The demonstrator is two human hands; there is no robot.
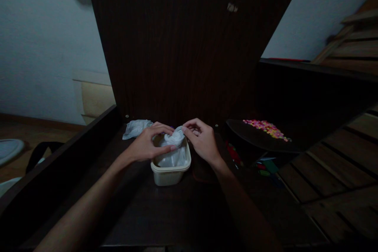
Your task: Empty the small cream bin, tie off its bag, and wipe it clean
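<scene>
A small cream plastic tub (169, 175) stands on a dark wooden surface, holding crumpled white cloth or plastic (174, 153). My left hand (147, 143) grips the white material at the tub's left rim, fingers curled round it. My right hand (202, 138) pinches the top of the same white material from the right. Another crumpled white piece (136, 127) lies behind my left hand.
A tall dark wooden panel (183, 47) rises right behind the tub. A dark tray (260, 138) with several small coloured beads (267, 127) sits to the right, with coloured items (262, 165) below it. Wooden slats (330, 165) lie far right. A raised dark edge (73, 145) runs along the left.
</scene>
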